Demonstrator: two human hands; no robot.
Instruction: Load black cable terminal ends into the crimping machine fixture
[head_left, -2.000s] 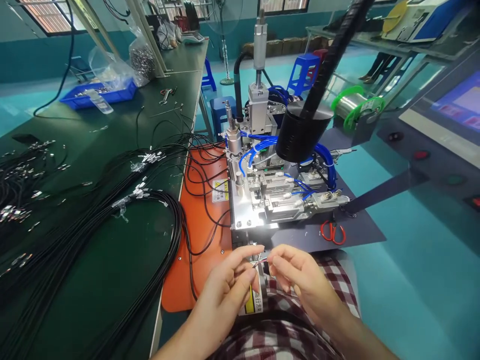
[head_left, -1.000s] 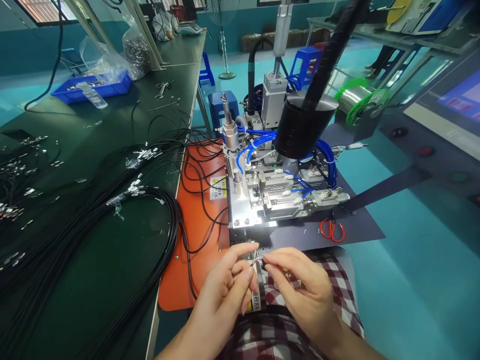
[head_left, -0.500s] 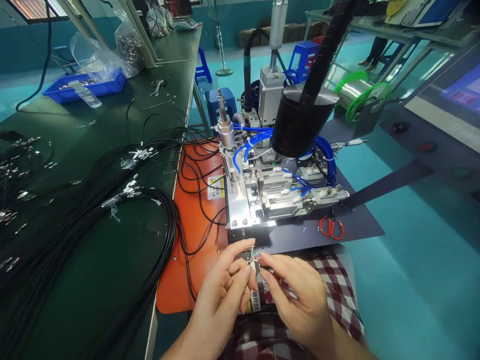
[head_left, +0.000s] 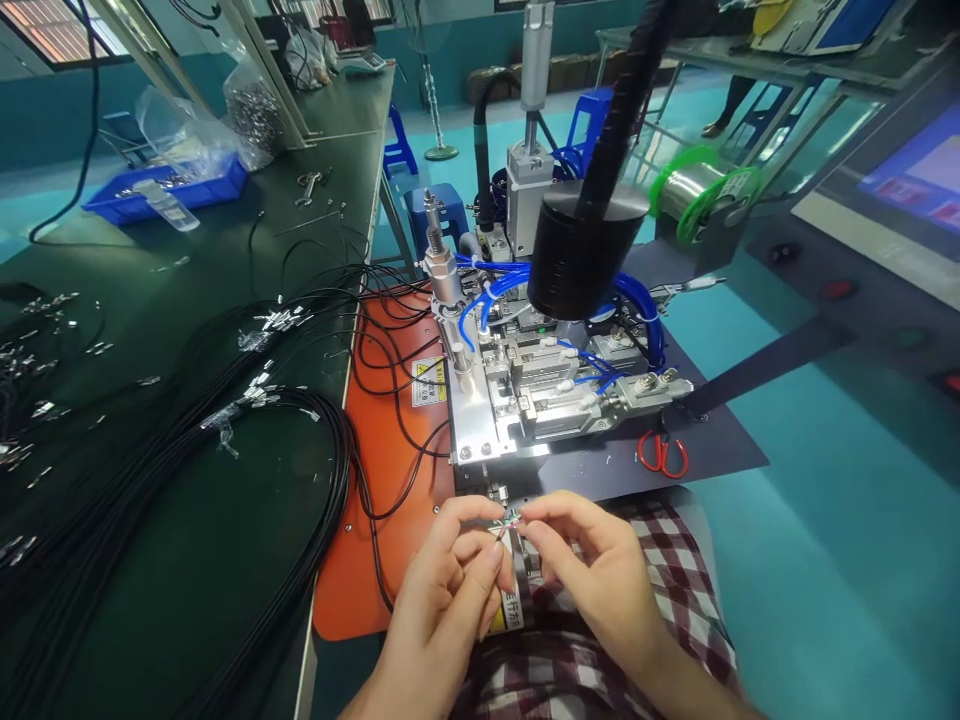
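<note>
Thin coloured wires (head_left: pixel 511 520), fanned out at what looks like a cable's end, sit between my two hands just in front of the machine. My left hand (head_left: pixel 446 590) is closed around the base of the wires, thumb pressed to the curled fingers and index finger stretched over the top. From the other side, the thumb and index finger of my right hand (head_left: pixel 600 560) come together at the wire tips. Fingers hide part of the wires, and the exact contact is too small to see. Beyond them stands the metal machine bed (head_left: pixel 476 420).
A black nozzle (head_left: pixel 585 255) hangs over the machine. Red-handled scissors (head_left: pixel 663 456) lie at its right. Coiled black cables (head_left: pixel 337 460) cover the left table and cross onto the orange board (head_left: pixel 345 590). Farther off are a blue tray (head_left: pixel 217 185) and a wire spool (head_left: pixel 694 200).
My left index finger has come down toward the wires. My right thumb and index finger have drawn closer together at the tips. The view has shifted slightly.
</note>
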